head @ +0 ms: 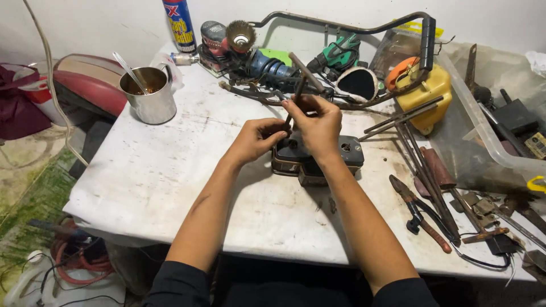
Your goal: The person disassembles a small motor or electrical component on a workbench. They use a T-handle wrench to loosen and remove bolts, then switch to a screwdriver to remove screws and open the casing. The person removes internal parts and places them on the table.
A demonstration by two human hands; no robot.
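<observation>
Workbench (159, 187) with a stained white top fills the view, set against a pale wall, with a green mat and coiled hoses on the floor at the left. A steel mug (151, 94) with a spoon stands near the far left corner. Power tools (267, 59) and a wire brush wheel crowd the back edge; loose rods (418, 150) and pliers (418, 213) lie at the right beside a clear plastic bin (495, 131). The bin runs off the frame, and its contents are hard to tell apart.

A dark boxy part (318, 156) sits on the table at the centre, largely hidden by the hands. The left hand (256, 139) grips its left end. The right hand (318, 125) pinches a thin rod (297, 94) standing upright above the part; where the rod's lower end meets it cannot be seen.
</observation>
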